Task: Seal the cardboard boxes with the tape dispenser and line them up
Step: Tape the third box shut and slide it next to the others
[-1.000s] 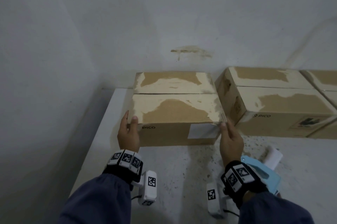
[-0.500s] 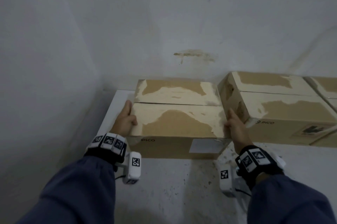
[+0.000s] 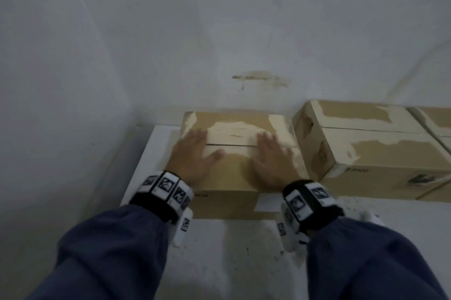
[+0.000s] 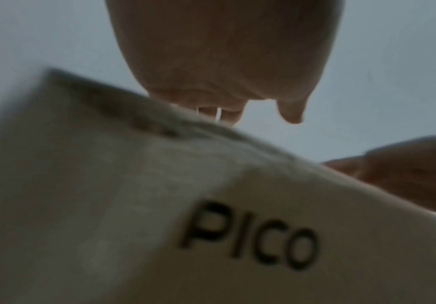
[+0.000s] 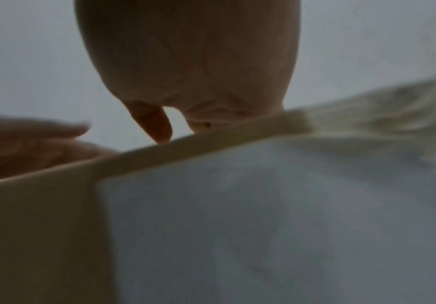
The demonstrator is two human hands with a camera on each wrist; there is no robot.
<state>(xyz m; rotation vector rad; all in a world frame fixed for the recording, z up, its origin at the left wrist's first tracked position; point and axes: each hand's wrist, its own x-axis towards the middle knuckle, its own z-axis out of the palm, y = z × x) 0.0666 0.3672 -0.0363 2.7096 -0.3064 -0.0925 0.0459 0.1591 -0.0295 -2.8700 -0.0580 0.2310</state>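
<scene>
A brown cardboard box (image 3: 234,133) with torn pale patches stands at the back left of the white table, near the wall. Both hands lie flat on its top, fingers straight, across the seam between its flaps. My left hand (image 3: 192,153) covers the left part, my right hand (image 3: 271,155) the right part. The left wrist view looks up at the left hand (image 4: 227,61) above the box's front face (image 4: 133,205) printed PICO. In the right wrist view the right hand (image 5: 190,67) rests on the top edge above a white label (image 5: 263,216). No tape dispenser is in view.
A second cardboard box (image 3: 366,148) stands just right of the first, with a third (image 3: 436,121) beyond it at the frame's right edge. The white table (image 3: 231,263) meets a grey wall behind and another wall on the left.
The hands left the box's sides and now lie flat on its top. The box has slid back toward the wall. The blue tape dispenser seen earlier beside the right wrist is out of view.
</scene>
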